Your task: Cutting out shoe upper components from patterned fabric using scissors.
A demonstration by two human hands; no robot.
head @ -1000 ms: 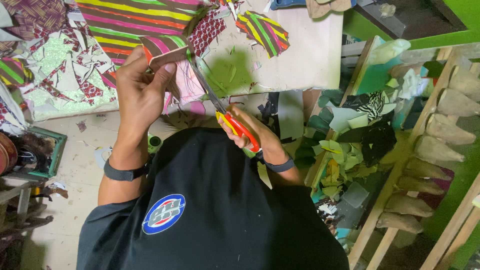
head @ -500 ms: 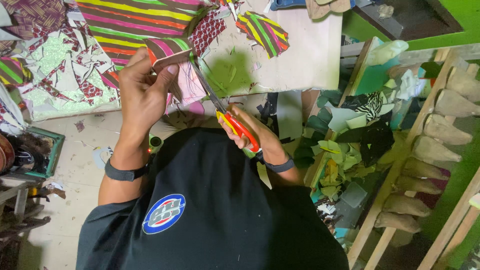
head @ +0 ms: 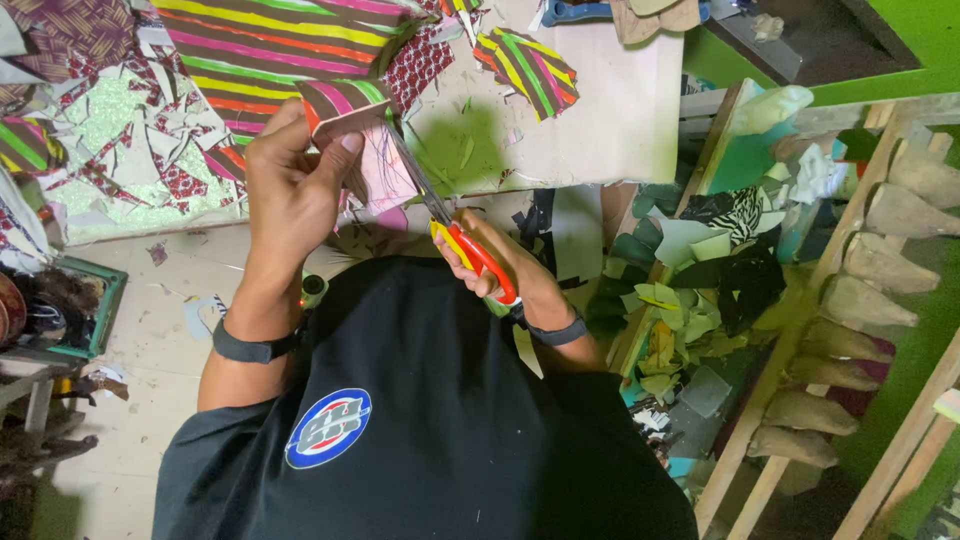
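The left hand (head: 295, 185) is closed around a small piece of striped fabric backed with pink card (head: 355, 130), thumb pressed on its near face and fingers wrapped behind, holding it up above the lap. Just to the right of that hand, the right hand (head: 500, 265) is closed around the red and yellow handles of a pair of scissors (head: 455, 235); the blades point up and leftward and meet the lower right edge of the fabric piece. Beyond both hands lies a pale wooden tabletop (head: 610, 110) scattered with scraps. A large striped cloth (head: 270, 45) in pink, yellow, green and brown lies past the left hand, and a smaller striped offcut (head: 525, 65) sits beyond the right hand. To the right of the right hand, a heap of green and black scraps (head: 700, 290) fills a wooden frame, with a row of shoe lasts (head: 870, 290) further out. Both wrists carry dark bands.
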